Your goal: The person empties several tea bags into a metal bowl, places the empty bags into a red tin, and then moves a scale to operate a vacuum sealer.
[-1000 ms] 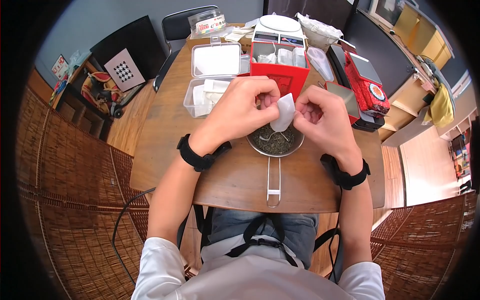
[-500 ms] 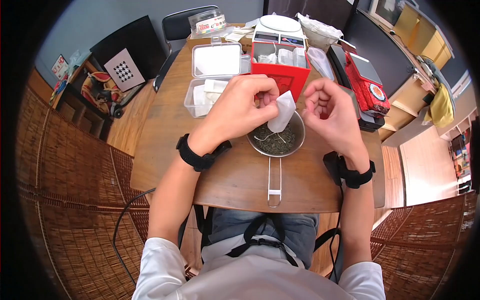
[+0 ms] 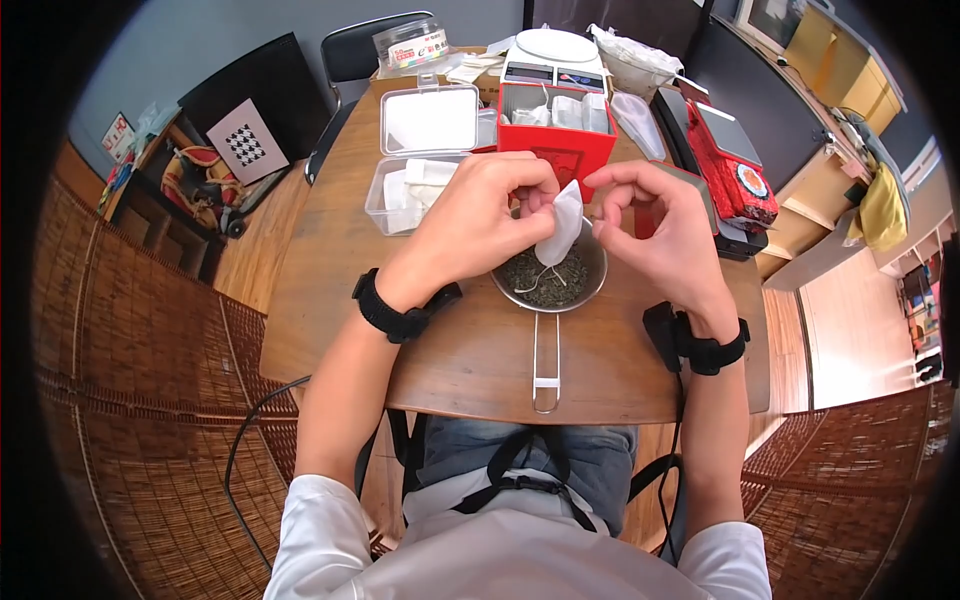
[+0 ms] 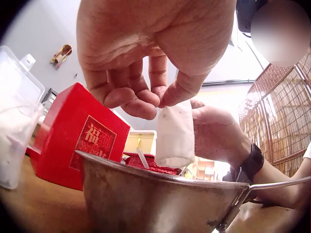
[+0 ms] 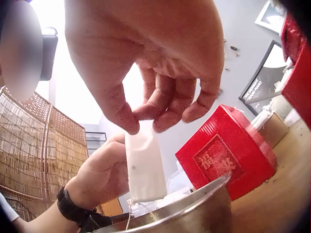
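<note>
A white tea bag (image 3: 563, 232) hangs over a metal pan (image 4: 160, 206), its thin string trailing down onto the dried leaves (image 3: 565, 292) inside. My left hand (image 3: 490, 210) pinches the bag's upper edge between thumb and fingertips. To the right of the bag, my right hand (image 3: 665, 220) has its thumb and index finger parted, the tips close beside the bag's top. In the right wrist view the tea bag (image 5: 146, 170) stays flat and upright, its lower end just above the pan's rim. The wire handle (image 3: 546, 350) points toward me.
Behind the pan stands a red box (image 3: 590, 150) holding several white bags. An open clear plastic container (image 3: 376, 205) with white bags sits to the left. Farther back are a white scale (image 3: 555, 45) and a clear jar (image 3: 415, 45); a red packet (image 3: 745, 185) lies at right.
My right hand let go of the tea bag and drew back to the right, then came back toward it with thumb and index finger spread. The left hand keeps its pinch.
</note>
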### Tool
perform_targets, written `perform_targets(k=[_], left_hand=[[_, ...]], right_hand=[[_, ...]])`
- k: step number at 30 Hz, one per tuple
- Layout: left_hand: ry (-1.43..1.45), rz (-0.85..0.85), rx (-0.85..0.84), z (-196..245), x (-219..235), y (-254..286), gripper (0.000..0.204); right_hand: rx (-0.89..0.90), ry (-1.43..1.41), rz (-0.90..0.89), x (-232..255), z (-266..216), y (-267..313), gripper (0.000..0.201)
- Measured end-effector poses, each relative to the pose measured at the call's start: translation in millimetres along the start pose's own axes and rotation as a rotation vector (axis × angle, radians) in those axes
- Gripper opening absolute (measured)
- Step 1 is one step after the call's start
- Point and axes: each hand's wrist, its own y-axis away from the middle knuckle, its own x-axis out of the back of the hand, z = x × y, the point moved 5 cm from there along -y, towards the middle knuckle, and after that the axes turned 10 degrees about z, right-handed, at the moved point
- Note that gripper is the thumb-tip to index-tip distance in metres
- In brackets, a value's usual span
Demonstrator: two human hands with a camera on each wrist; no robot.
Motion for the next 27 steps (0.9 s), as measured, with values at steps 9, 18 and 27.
perform_targets(k=[9,18,27], left_hand=[[0.011,0.003,-0.079,-2,-1,1,0.008],[0.033,0.014,-0.066,0,-1,1,0.008],[0.018,0.030,-0.060,3,1,0,0.012]], right_hand=[[-0.006,0.116,0.088,-2,1,-1,0.022],[-0.029,0.111,0.095,2,3,-1,0.013],[-0.061,0.038,0.111,1,3,0,0.015]])
